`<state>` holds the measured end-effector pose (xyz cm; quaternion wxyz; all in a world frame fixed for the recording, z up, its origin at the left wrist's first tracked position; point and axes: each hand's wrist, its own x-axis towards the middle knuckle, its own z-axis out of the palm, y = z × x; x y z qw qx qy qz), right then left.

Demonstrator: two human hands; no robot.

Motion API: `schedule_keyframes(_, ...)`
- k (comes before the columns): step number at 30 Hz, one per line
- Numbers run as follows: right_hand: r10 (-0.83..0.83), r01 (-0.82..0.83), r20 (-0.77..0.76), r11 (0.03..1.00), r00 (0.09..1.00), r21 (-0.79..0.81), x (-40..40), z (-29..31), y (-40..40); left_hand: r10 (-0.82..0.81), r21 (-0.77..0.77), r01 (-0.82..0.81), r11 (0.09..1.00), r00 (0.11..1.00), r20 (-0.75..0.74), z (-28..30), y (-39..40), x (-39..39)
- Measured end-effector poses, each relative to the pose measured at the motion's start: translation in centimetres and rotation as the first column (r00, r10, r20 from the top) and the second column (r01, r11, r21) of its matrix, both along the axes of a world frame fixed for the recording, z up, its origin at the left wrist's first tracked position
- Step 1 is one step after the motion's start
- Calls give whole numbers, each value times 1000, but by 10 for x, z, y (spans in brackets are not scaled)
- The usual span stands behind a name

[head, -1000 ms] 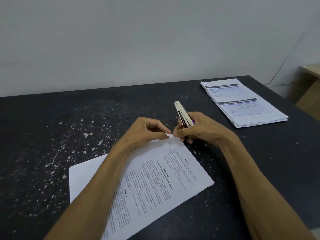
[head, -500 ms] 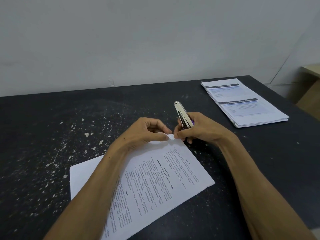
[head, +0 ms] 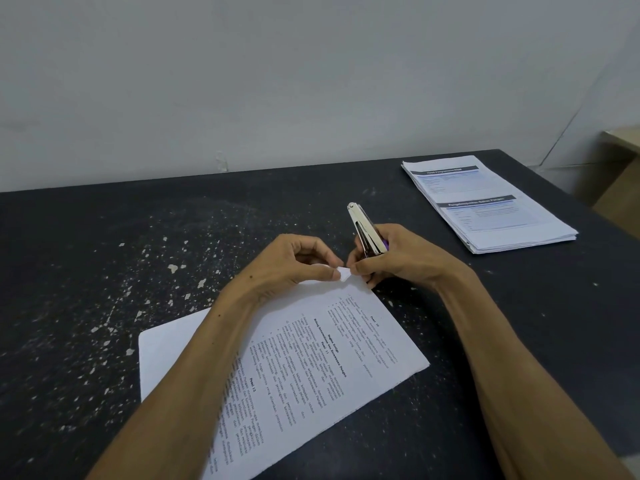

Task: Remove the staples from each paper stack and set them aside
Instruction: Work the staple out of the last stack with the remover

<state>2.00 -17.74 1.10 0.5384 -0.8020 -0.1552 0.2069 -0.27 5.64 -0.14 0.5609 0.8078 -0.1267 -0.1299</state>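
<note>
A printed paper stack [head: 311, 362] lies slanted on the black table in front of me. My left hand [head: 294, 263] pinches the stack's far corner, and a small folded tip of paper shows between thumb and forefinger. My right hand [head: 398, 258] grips a silver stapler with a purple underside [head: 365, 230], its back end pointing up and away, its working end hidden by my fingers at that same corner. The staple itself is not visible.
A second pile of printed papers [head: 491, 206] with dark header bars lies at the table's far right. The black tabletop [head: 104, 271] is speckled with white chips. A grey wall stands behind, and a wooden piece of furniture [head: 623, 168] is beyond the right edge.
Almost nothing differs: both hands stay at the paper's corner, with only a slight shift of the fingers and the folded tip.
</note>
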Motion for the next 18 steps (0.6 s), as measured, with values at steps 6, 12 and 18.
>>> schedule_keyframes(6, -11, 11, 17, 1000, 1000, -1, -2, 3, 3, 0, -23, 0, 1000, 1000, -1, 0, 0, 0)
schedule_keyframes(12, -38, 38, 21, 999, 999, -3, -3, 3, 4, 14, -55, -13, 998, 1000, 15, 0, -1, 0)
schedule_keyframes(18, -61, 61, 8, 998, 998, 13, -6, 6, 3, 19, -44, -18, 999, 1000, 7, 0, 0, 1)
